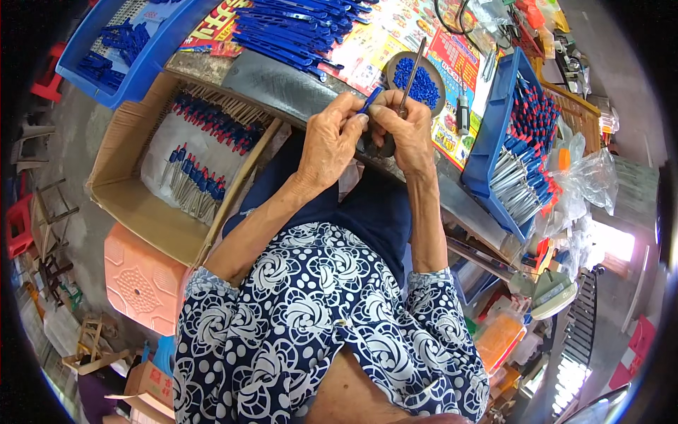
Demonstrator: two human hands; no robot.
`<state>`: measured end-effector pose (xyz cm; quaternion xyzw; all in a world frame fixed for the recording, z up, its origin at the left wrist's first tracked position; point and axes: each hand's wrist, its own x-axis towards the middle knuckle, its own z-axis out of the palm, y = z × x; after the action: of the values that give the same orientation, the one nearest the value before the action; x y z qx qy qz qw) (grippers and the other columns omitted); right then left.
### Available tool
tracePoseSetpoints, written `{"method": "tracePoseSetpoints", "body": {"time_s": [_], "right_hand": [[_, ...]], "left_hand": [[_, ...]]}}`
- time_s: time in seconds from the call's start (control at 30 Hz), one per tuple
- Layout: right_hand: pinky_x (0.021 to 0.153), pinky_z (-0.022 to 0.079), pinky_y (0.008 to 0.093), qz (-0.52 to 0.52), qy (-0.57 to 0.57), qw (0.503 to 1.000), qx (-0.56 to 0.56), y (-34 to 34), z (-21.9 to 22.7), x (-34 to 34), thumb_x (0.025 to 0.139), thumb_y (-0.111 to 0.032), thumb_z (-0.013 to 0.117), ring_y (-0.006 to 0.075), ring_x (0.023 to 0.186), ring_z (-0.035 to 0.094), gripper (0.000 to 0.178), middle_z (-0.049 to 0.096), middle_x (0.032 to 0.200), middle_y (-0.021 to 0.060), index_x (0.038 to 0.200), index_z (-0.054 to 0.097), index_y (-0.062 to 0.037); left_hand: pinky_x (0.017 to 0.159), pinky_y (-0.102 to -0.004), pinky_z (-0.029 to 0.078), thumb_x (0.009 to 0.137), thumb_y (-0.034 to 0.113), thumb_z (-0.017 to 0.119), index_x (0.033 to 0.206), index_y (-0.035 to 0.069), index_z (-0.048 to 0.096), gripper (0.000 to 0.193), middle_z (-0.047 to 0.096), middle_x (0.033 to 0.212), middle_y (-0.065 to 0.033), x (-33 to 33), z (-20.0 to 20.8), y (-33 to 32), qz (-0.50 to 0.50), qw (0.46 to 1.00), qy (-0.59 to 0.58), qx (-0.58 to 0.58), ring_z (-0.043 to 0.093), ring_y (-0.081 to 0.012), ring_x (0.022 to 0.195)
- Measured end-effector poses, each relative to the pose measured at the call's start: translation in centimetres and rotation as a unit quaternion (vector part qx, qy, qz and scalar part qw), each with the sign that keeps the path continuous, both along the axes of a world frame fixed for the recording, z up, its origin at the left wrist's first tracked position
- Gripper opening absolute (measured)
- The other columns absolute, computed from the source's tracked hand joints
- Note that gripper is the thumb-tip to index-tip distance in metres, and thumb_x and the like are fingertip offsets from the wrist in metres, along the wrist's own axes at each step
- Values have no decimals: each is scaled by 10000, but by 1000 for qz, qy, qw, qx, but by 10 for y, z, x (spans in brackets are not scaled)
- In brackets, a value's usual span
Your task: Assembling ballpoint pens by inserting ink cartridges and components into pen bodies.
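Note:
My left hand [330,138] pinches a small blue plastic piece [369,99] between thumb and forefinger, over the table's near edge. Close beside it, my right hand [406,131] is closed around a screwdriver-like tool [414,74], its long metal shaft pointing up and away from me. The tool's dark handle shows partly below the palm. My right fingertips meet the blue piece too; their exact contact is hidden. Just beyond my right hand sits a round dish [439,99] of small blue plastic parts [418,83]. A pile of long blue plastic pieces [289,35] lies beyond my left hand.
A blue basket [120,95] with blue parts is at far left. Below it, a cardboard box [116,159] holds blue-and-red-handled metal tools. At right, a blue crate [480,159] holds similar ones. A dark-handled tool [462,116] lies near it. A pink stool [138,283] stands lower left.

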<state>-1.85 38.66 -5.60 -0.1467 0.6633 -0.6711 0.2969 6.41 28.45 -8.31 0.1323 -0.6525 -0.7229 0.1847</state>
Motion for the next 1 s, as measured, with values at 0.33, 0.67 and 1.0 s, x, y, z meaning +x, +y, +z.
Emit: {"method": "tracePoseSetpoints", "body": {"time_s": [0.33, 0.67, 1.0], "right_hand": [[442, 370, 201, 23, -2, 1000, 18, -2, 2, 0, 769, -80, 580, 89, 480, 457, 117, 495, 591, 34, 772, 545, 31], [845, 409, 317, -22, -5, 978, -209, -13, 7, 10, 814, -20, 491, 171, 805, 529, 152, 559, 910, 122, 962, 513, 7], [763, 427, 251, 64, 380, 922, -27, -21, 0, 29, 850, -8, 503, 137, 897, 548, 104, 537, 1021, 95, 953, 487, -5]], "left_hand": [[479, -167, 327, 839, -10, 465, 995, -8, 460, 157, 530, 709, -25, 11, 5, -10, -36, 995, -48, 75, 416, -36, 568], [433, -190, 328, 776, -54, 451, 1103, -15, 309, 359, 549, 741, -157, 35, 14, -23, -43, 977, -116, 173, 453, -102, 552], [386, -214, 360, 749, -86, 440, 1006, 27, 296, 316, 552, 642, -137, 36, 4, -25, -44, 966, -99, 236, 489, -106, 492]]}}
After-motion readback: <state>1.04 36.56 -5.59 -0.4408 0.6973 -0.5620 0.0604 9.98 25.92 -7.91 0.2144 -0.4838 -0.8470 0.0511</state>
